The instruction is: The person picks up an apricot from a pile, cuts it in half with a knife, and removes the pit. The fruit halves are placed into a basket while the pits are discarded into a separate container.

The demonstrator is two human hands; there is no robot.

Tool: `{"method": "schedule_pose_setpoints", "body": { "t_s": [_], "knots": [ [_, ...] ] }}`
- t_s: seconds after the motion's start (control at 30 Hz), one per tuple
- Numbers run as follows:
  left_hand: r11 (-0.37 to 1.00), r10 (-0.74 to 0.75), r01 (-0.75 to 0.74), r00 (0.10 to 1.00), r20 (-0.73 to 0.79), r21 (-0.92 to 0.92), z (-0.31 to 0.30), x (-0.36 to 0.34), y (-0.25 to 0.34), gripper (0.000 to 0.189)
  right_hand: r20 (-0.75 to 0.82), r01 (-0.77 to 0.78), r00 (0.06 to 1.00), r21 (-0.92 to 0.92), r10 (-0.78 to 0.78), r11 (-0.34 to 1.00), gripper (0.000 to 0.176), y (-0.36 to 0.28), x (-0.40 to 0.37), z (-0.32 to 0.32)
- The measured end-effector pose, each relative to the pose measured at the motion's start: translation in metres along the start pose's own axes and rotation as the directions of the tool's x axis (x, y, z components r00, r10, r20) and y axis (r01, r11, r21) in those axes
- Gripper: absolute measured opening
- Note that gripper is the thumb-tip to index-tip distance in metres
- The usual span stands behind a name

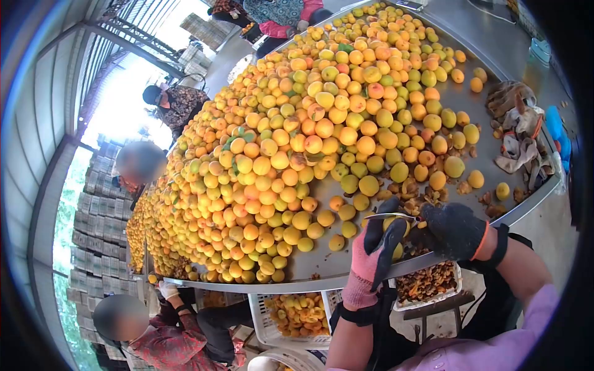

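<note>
My left hand, in a pink glove with dark palm and fingers, is closed around a yellow apricot, partly hidden by the fingers. My right hand, in a dark glove with an orange cuff, grips a small knife. Its curved blade lies across the apricot, by the left fingertips; most of the handle is covered. Both hands are over the near edge of a metal table. Beyond them spreads a large heap of apricots, with split, brownish pieces close to the hands.
Below the edge stand a white crate of apricot halves and a tray of dark pits. Dirty gloves lie at the table's right end. A co-worker sits at the near left; others line the far side. Stacked crates stand behind.
</note>
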State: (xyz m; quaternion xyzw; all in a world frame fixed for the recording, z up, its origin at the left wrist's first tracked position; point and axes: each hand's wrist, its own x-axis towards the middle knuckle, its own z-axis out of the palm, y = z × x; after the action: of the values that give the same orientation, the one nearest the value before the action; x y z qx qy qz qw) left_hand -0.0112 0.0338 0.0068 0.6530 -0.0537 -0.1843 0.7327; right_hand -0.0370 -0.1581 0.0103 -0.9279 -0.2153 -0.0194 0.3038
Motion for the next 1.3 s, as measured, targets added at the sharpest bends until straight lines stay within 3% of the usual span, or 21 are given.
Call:
{"method": "schedule_pose_setpoints", "body": {
  "t_s": [0.07, 0.1, 0.13, 0.17, 0.2, 0.23, 0.27, 0.37, 0.4, 0.57, 0.63, 0.67, 0.7, 0.77, 0.8, 0.83, 0.9, 0.93, 1.03, 1.13, 1.3],
  "knots": [
    [1.000, 0.008, -0.009, 0.999, -0.040, -0.021, 0.002, -0.003, 0.002, 0.042, 0.103, -0.151, 0.984, 0.050, 0.145, 0.987, 0.036, -0.016, -0.002, -0.008],
    [0.999, 0.009, -0.012, 0.998, -0.065, -0.042, 0.005, -0.003, 0.002, 0.042, 0.045, -0.152, 0.988, 0.069, 0.149, 0.986, 0.036, -0.022, 0.007, -0.003],
    [0.982, 0.181, -0.169, 0.972, -0.150, 0.089, 0.005, 0.007, -0.016, 0.037, 0.006, -0.194, 0.981, 0.079, 0.194, 0.978, 0.036, -0.024, 0.007, 0.006],
    [0.985, 0.143, -0.163, 0.962, -0.232, -0.066, 0.005, 0.012, -0.020, 0.035, -0.125, -0.086, 0.987, 0.152, 0.105, 0.985, 0.037, -0.009, 0.016, 0.033],
    [0.976, -0.035, -0.033, 0.951, -0.308, -0.213, 0.000, 0.014, -0.020, 0.035, -0.260, 0.012, 0.965, 0.213, 0.045, 0.977, 0.038, 0.004, 0.015, 0.055],
    [0.987, -0.016, -0.041, 0.936, -0.351, -0.154, 0.008, 0.013, -0.011, 0.023, -0.229, -0.052, 0.967, 0.253, 0.112, 0.966, 0.039, -0.005, 0.014, 0.048],
    [0.964, 0.245, -0.262, 0.939, -0.243, -0.038, 0.017, 0.014, -0.005, 0.023, -0.215, -0.102, 0.962, 0.283, 0.167, 0.954, 0.041, -0.011, 0.017, 0.039],
    [0.957, 0.253, -0.227, 0.958, -0.136, 0.181, 0.017, 0.008, -0.010, 0.031, -0.107, -0.140, 0.980, 0.216, 0.166, 0.966, 0.038, -0.009, 0.006, 0.021],
    [0.976, 0.119, -0.141, 0.984, -0.136, -0.169, 0.019, 0.009, -0.010, 0.042, -0.129, -0.146, 0.977, 0.179, 0.170, 0.973, 0.035, -0.006, 0.001, 0.022],
    [0.964, 0.164, -0.161, 0.986, -0.002, -0.212, 0.016, 0.009, -0.001, 0.052, -0.077, -0.084, 0.989, 0.388, 0.123, 0.918, 0.031, -0.002, -0.003, 0.020],
    [0.982, 0.137, -0.145, 0.988, -0.070, -0.124, 0.016, 0.013, 0.001, 0.051, -0.103, -0.028, 0.989, 0.581, 0.107, 0.814, 0.031, 0.004, 0.004, 0.035],
    [0.987, 0.161, -0.159, 0.984, -0.081, 0.034, 0.015, 0.015, -0.001, 0.042, -0.142, 0.011, 0.985, 0.612, 0.097, 0.791, 0.032, 0.006, 0.008, 0.040],
    [0.986, 0.165, -0.163, 0.984, -0.073, 0.031, 0.017, 0.016, 0.000, 0.042, -0.148, 0.010, 0.984, 0.607, 0.101, 0.795, 0.032, 0.006, 0.006, 0.041],
    [0.963, 0.074, -0.086, 0.996, -0.055, -0.256, 0.022, 0.018, 0.004, 0.032, -0.080, -0.084, 0.985, 0.547, 0.152, 0.833, 0.038, -0.003, 0.003, 0.031],
    [0.981, 0.192, -0.193, 0.979, -0.062, -0.010, 0.023, 0.017, 0.000, 0.027, -0.007, -0.296, 0.949, 0.314, 0.314, 0.902, 0.036, -0.007, 0.002, 0.035],
    [0.981, 0.194, -0.195, 0.979, -0.059, -0.004, 0.026, 0.018, -0.002, 0.027, -0.012, -0.294, 0.949, 0.318, 0.314, 0.901, 0.036, -0.006, 0.000, 0.034],
    [0.911, 0.220, -0.155, 0.966, -0.134, 0.381, 0.030, 0.017, -0.009, 0.028, -0.103, -0.207, 0.971, 0.094, 0.216, 0.974, 0.032, -0.003, -0.008, 0.034],
    [0.922, 0.172, -0.080, 0.961, -0.216, 0.379, 0.032, 0.019, -0.015, 0.029, -0.098, -0.211, 0.970, 0.099, 0.221, 0.972, 0.032, -0.003, -0.008, 0.036],
    [0.889, 0.136, -0.002, 0.956, -0.260, 0.458, 0.033, 0.013, -0.011, 0.026, -0.040, -0.217, 0.973, 0.157, 0.226, 0.963, 0.030, 0.000, -0.007, 0.031],
    [0.896, 0.205, -0.096, 0.956, -0.211, 0.435, 0.033, 0.011, -0.012, 0.026, 0.094, -0.157, 0.986, 0.224, 0.139, 0.962, 0.030, 0.003, -0.006, 0.015],
    [0.931, 0.097, -0.023, 0.978, -0.185, 0.364, 0.031, 0.014, -0.014, 0.028, 0.164, -0.122, 0.985, 0.383, 0.062, 0.916, 0.027, 0.025, -0.004, 0.015]
  ]
}}
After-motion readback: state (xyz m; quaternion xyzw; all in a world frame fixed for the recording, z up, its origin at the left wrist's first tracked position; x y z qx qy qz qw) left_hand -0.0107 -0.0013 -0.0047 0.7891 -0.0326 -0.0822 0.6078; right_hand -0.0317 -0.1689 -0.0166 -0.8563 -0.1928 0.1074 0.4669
